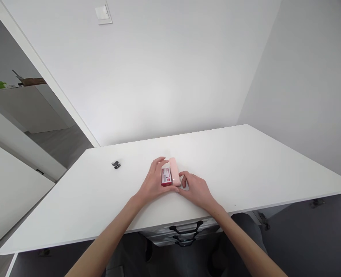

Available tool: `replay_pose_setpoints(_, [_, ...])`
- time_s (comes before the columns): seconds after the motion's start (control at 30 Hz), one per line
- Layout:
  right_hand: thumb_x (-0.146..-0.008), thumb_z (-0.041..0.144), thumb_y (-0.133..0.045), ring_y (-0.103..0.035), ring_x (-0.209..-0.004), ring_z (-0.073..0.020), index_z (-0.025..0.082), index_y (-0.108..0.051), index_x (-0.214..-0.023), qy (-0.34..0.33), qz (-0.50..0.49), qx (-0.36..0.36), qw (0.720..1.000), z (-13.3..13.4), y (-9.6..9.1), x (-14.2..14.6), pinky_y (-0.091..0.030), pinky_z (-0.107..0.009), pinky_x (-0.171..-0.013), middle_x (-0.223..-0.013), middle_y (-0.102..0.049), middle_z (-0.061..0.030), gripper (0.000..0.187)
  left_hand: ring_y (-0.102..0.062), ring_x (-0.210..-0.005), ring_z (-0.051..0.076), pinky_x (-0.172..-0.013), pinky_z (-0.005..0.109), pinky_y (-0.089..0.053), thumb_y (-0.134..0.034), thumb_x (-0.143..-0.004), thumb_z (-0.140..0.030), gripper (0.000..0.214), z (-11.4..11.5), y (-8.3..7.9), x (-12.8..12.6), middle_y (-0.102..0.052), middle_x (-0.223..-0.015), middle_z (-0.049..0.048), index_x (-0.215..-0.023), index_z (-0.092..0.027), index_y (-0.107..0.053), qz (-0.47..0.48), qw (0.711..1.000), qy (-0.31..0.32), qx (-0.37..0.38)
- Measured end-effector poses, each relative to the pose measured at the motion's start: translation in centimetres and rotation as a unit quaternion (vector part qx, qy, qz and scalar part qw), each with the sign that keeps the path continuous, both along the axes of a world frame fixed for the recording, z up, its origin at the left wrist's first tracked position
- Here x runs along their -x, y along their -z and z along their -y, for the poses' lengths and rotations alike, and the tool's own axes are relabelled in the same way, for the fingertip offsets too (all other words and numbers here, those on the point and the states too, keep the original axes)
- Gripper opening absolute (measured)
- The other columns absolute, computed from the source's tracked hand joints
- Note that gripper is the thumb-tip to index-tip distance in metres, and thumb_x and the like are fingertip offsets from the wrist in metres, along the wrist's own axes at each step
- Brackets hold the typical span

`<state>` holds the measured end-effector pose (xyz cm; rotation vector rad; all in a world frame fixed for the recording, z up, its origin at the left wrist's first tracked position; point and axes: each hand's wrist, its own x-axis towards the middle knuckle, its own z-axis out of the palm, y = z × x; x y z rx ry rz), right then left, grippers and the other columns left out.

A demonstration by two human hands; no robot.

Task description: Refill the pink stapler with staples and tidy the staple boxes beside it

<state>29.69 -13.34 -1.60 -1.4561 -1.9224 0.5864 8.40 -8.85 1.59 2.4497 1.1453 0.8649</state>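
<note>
the pink stapler (174,172) lies near the front middle of the white surface (245,165), long axis pointing away from the person, with a small red box (166,177) pressed against its left side. the left hand (154,181) is curled around the box, fingers bent over the far end and thumb at the near end, so it looks to be gripping the box against the stapler. the right hand (196,188) comes in from the other side, fingers curled shut on the near end of the stapler; how firm that pinch is, i cannot tell from here.

the stapler looks like hard plastic, stiff and smooth, probably light enough for one hand, and likely a little slippery along its rounded top. i'd judge the best hold is across its flat sides near the middle, away from the hinged end, which could pop open. the box looks like thin card, very light and easy to crush, so it would want a soft pinch on its two long edges, kept level in case it is open.

off to the left, well apart, sits a black clip (116,165). drawers (184,231) with black handles show under the front edge.
</note>
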Motion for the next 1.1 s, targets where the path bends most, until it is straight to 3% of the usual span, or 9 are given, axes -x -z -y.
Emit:
replay_pose_setpoints(0.1, [-0.091, 0.046, -0.066, -0.066, -0.079, -0.0187, 0.026, -0.06, -0.115, 0.006, -0.002, 0.002, 1.0, 0.0, -0.1, 0.0, -0.043, -0.029, -0.068, -0.08, -0.068, 0.0038, 0.032, -0.048, -0.138, 0.032, -0.11, 0.05, -0.045, -0.061, -0.094, -0.059, 0.06, 0.5, 0.4, 1.0, -0.045, -0.145, 0.016, -0.142, -0.026, -0.045, 0.062, 0.993, -0.096, 0.006])
replay_pose_setpoints(0.17, [-0.091, 0.044, -0.066, -0.066, -0.079, -0.0186, 0.027, -0.061, -0.115, 0.006, -0.004, 0.004, 1.0, 0.0, -0.1, 0.0, -0.044, -0.029, -0.068, -0.081, -0.069, 0.0039, 0.03, -0.063, -0.108, 0.024, -0.093, 0.042, -0.051, -0.036, -0.106, -0.054, 0.043, 0.9, 0.4, 1.5, -0.059, -0.118, 0.0111, -0.134, -0.023, -0.047, 0.102, 0.978, -0.172, 0.052])
replay_pose_setpoints(0.27, [-0.09, 0.046, -0.065, -0.066, -0.077, -0.0186, 0.027, -0.061, -0.114, 0.005, -0.005, 0.003, 1.0, 0.0, -0.1, 0.0, -0.045, -0.029, -0.068, -0.081, -0.069, 0.004, 0.03, -0.057, -0.068, 0.019, -0.068, 0.034, -0.045, -0.023, -0.108, -0.054, 0.042, 1.5, 0.0, 1.5, -0.055, -0.076, -0.0015, -0.125, -0.023, -0.045, 0.099, 0.965, -0.191, 0.149])
replay_pose_setpoints(0.4, [-0.09, 0.045, -0.065, -0.066, -0.076, -0.0188, 0.027, -0.061, -0.114, 0.008, -0.002, 0.003, 1.0, 0.0, -0.2, 0.0, -0.045, -0.03, -0.069, -0.081, -0.069, 0.004, 0.03, -0.054, -0.063, 0.02, -0.064, 0.031, -0.037, -0.023, -0.107, -0.056, 0.039, 2.1, -0.4, 0.5, -0.053, -0.066, -0.0044, -0.117, -0.025, -0.044, 0.089, 0.967, -0.144, 0.188])
replay_pose_setpoints(0.63, [-0.091, 0.045, -0.065, -0.065, -0.075, -0.0185, 0.028, -0.062, -0.114, 0.009, -0.014, 0.008, 1.0, 0.2, -0.2, -0.1, -0.046, -0.03, -0.068, -0.081, -0.068, 0.0042, 0.029, -0.055, -0.066, 0.02, -0.065, 0.031, -0.037, -0.022, -0.107, -0.055, 0.038, 2.3, -0.3, -0.1, -0.058, -0.069, -0.0038, -0.117, -0.026, -0.045, 0.092, 0.968, -0.131, 0.192])
replay_pose_setpoints(0.77, [-0.091, 0.045, -0.065, -0.064, -0.075, -0.0179, 0.028, -0.062, -0.113, 0.011, -0.017, 0.009, 1.0, 0.2, -0.2, -0.1, -0.045, -0.03, -0.068, -0.081, -0.068, 0.0048, 0.028, -0.051, -0.065, 0.017, -0.065, 0.03, -0.039, -0.04, -0.103, -0.055, 0.035, 2.3, -0.1, 0.5, -0.055, -0.071, -0.006, -0.124, -0.026, -0.044, 0.078, 0.974, -0.1, 0.19])
replay_pose_setpoints(0.9, [-0.091, 0.047, -0.066, -0.065, -0.077, -0.0186, 0.028, -0.062, -0.113, 0.009, -0.02, 0.011, 1.0, 0.2, -0.3, -0.2, -0.045, -0.03, -0.069, -0.08, -0.068, 0.0047, 0.029, -0.049, -0.065, 0.015, -0.062, 0.028, -0.039, -0.067, -0.09, -0.055, 0.053, 2.4, 0.2, 0.8, -0.049, -0.074, -0.0077, -0.128, -0.027, -0.043, 0.068, 0.979, -0.064, 0.184])
replay_pose_setpoints(1.1, [-0.091, 0.049, -0.065, -0.065, -0.078, -0.0194, 0.028, -0.061, -0.113, 0.01, -0.019, 0.011, 1.0, 0.1, -0.2, -0.2, -0.045, -0.03, -0.069, -0.08, -0.067, 0.0043, 0.031, -0.05, -0.065, 0.014, -0.061, 0.027, -0.039, -0.067, -0.091, -0.05, 0.051, 2.3, 0.5, 0.9, -0.049, -0.075, -0.008, -0.131, -0.03, -0.043, 0.062, 0.979, -0.06, 0.186])
